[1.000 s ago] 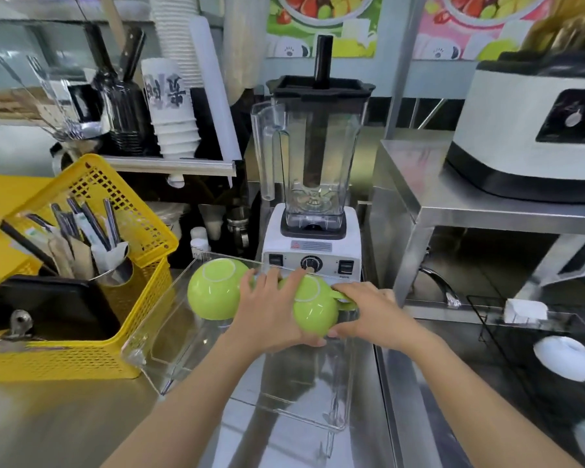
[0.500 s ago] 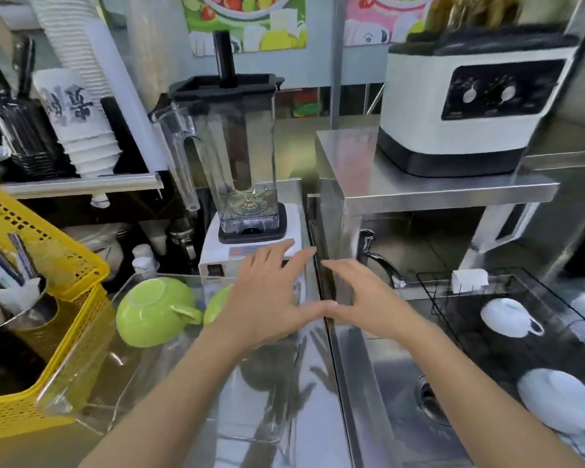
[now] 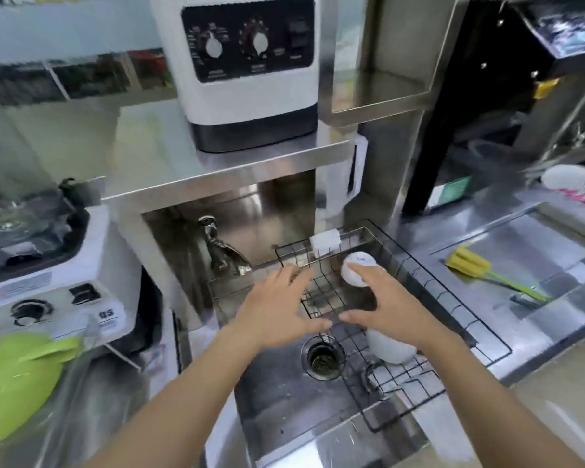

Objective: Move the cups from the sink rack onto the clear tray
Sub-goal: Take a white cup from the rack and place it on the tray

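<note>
Nearest, at lower left, blurred green cup on clear tray. Over sink, left hand and right hand, both spread, holding nothing. Under right wrist, white cup on black wire rack. Farther, second white cup, touching right fingertips.

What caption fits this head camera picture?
Both open hands reach over the sink rack toward two white cups.
</note>
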A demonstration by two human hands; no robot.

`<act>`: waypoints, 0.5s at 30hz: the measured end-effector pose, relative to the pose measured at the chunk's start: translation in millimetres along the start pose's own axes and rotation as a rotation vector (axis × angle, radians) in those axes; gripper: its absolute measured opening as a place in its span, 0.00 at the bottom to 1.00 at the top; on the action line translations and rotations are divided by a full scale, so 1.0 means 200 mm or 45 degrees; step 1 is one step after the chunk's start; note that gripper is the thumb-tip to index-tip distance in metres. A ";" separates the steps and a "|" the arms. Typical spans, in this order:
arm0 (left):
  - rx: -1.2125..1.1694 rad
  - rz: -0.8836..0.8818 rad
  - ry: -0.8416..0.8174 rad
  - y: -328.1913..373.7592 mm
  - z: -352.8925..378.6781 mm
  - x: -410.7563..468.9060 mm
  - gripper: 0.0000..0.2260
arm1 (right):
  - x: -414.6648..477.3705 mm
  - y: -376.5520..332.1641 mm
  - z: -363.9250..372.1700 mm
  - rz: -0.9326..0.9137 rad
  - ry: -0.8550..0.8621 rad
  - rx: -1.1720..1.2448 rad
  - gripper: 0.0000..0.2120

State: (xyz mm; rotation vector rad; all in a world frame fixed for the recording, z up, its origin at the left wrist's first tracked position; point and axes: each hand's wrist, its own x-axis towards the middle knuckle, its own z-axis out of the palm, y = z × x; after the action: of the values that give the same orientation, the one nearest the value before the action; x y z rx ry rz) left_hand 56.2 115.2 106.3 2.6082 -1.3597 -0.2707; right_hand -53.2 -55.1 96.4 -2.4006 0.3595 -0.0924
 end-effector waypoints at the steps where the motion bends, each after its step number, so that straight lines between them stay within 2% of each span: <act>1: -0.002 0.011 -0.030 0.05 0.06 0.06 0.38 | -0.01 0.08 -0.02 0.049 0.000 -0.031 0.40; 8: -0.044 0.066 -0.312 0.31 0.43 0.34 0.46 | -0.06 0.51 -0.03 0.277 -0.159 -0.253 0.53; 12: -0.117 0.031 -0.393 0.43 0.61 0.41 0.45 | -0.04 0.61 0.05 0.293 -0.313 -0.382 0.54; 15: -0.227 -0.014 -0.422 0.46 0.70 0.43 0.47 | -0.03 0.64 0.10 0.326 -0.407 -0.364 0.53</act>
State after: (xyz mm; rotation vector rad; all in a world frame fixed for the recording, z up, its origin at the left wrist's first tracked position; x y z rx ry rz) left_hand -2.0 -18.8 -12.3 2.5003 -1.3428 -0.8171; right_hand -85.7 -133.8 -2.3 -2.5678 0.5537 0.4826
